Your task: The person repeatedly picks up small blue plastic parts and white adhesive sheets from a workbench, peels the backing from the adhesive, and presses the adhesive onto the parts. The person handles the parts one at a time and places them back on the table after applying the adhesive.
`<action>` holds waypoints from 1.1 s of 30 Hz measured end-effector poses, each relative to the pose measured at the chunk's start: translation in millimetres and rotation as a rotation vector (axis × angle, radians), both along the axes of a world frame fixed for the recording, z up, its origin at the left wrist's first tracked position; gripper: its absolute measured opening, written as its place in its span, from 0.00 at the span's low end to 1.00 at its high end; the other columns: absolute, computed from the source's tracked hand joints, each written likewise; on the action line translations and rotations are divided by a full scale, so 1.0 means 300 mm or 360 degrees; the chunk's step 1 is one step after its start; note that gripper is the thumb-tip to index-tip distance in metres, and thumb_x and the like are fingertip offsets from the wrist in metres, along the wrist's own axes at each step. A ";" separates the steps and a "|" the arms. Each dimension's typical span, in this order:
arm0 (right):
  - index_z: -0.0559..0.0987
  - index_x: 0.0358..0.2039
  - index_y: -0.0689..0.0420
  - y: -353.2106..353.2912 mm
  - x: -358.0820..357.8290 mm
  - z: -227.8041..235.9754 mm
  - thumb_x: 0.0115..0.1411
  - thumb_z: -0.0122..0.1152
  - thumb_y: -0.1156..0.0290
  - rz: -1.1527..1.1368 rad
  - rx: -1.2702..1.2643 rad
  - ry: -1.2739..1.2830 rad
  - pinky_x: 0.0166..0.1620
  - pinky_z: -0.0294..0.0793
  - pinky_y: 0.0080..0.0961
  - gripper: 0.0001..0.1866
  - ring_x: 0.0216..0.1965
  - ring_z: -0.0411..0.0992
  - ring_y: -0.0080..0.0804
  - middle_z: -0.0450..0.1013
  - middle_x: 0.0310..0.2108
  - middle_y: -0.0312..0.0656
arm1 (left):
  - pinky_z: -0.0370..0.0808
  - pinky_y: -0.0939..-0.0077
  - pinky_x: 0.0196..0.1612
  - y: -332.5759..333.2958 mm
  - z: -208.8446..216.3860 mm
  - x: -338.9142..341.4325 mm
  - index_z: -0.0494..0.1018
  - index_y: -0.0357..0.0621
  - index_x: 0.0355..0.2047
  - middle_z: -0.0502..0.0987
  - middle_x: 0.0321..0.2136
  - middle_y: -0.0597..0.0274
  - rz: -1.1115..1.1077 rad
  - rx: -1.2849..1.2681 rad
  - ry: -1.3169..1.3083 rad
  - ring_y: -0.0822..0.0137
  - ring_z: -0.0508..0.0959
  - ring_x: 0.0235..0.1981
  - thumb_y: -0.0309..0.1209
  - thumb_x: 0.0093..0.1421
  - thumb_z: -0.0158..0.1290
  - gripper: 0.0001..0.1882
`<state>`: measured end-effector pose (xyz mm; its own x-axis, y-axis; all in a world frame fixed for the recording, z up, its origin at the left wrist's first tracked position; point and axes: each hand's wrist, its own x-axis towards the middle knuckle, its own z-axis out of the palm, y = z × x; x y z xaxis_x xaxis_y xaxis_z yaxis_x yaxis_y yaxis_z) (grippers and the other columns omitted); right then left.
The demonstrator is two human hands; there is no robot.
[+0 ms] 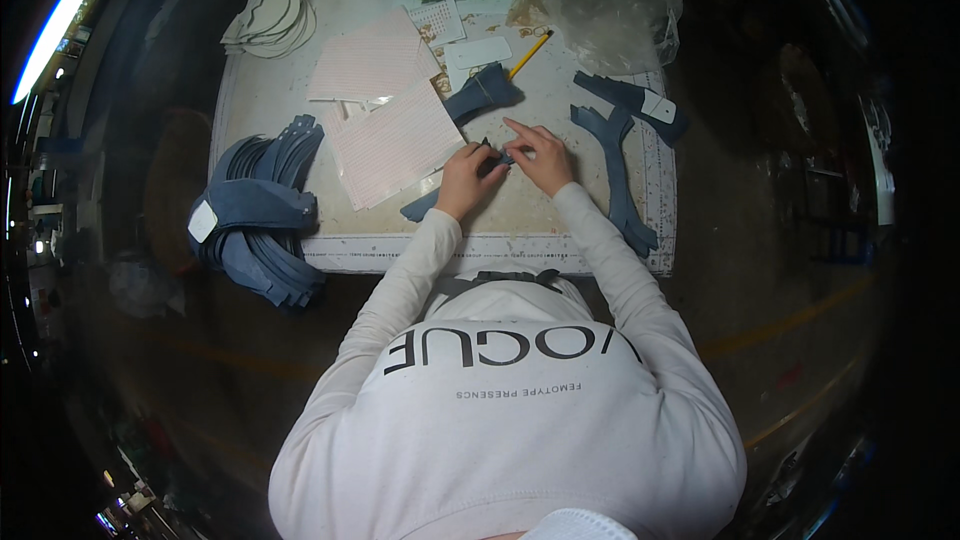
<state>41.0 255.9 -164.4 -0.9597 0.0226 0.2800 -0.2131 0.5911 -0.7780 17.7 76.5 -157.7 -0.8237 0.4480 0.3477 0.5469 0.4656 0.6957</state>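
1. One white shirt (pixel 500 440) bore large and small dark lettering.
2. Two pink-lined sheets (pixel 400 145) were visible on the surface (pixel 270 85).
3. Right of the sheets, the left hand (pixel 470 180) and right hand (pixel 541 158) held one small blue piece (pixel 506 158), both grips narrow.
4. One white tag (pixel 203 222) lay on the blue stack (pixel 262 202) left of the sheets; its marks were unreadable.

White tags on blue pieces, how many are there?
2: a white tag on the blue pile at left, another tag on the blue pieces at upper right. More may be hidden.
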 end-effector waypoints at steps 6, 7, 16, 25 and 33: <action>0.72 0.57 0.49 0.034 -0.039 0.022 0.48 0.63 0.83 0.0037 -0.0214 0.0003 0.39 0.75 0.24 0.33 0.33 0.76 0.26 0.77 0.34 0.37 | 0.74 0.66 0.31 0.005 0.010 0.000 0.76 0.41 0.29 0.75 0.24 0.56 0.0039 0.0062 -0.0153 0.55 0.77 0.26 0.32 0.47 0.64 0.11; 0.71 0.57 0.50 0.039 -0.040 0.030 0.48 0.63 0.84 0.0049 -0.0297 -0.0062 0.38 0.74 0.21 0.34 0.33 0.76 0.23 0.77 0.36 0.38 | 0.74 0.67 0.30 0.004 0.011 -0.001 0.76 0.41 0.29 0.75 0.24 0.55 0.0034 0.0076 -0.0186 0.56 0.77 0.25 0.32 0.47 0.64 0.11; 0.68 0.60 0.49 0.042 -0.039 0.074 0.47 0.64 0.85 0.0181 -0.0329 -0.0160 0.34 0.71 0.16 0.38 0.31 0.75 0.19 0.69 0.44 0.38 | 0.73 0.74 0.27 -0.011 0.026 -0.015 0.77 0.41 0.31 0.75 0.23 0.57 -0.0005 0.0129 -0.0330 0.64 0.78 0.22 0.29 0.48 0.64 0.11; 0.67 0.61 0.49 0.063 -0.027 0.063 0.47 0.64 0.86 0.0142 -0.0296 -0.0206 0.35 0.71 0.15 0.39 0.32 0.75 0.18 0.68 0.44 0.38 | 0.74 0.70 0.28 0.005 0.008 0.001 0.76 0.42 0.28 0.76 0.23 0.58 0.0055 0.0060 -0.0153 0.60 0.77 0.23 0.32 0.47 0.64 0.10; 0.67 0.61 0.48 0.041 -0.012 0.082 0.48 0.63 0.86 0.0206 -0.0390 -0.0235 0.36 0.73 0.17 0.39 0.33 0.75 0.20 0.68 0.44 0.38 | 0.75 0.71 0.29 0.008 0.010 0.009 0.77 0.43 0.31 0.76 0.26 0.58 0.0160 0.0178 -0.0153 0.60 0.78 0.23 0.29 0.50 0.62 0.08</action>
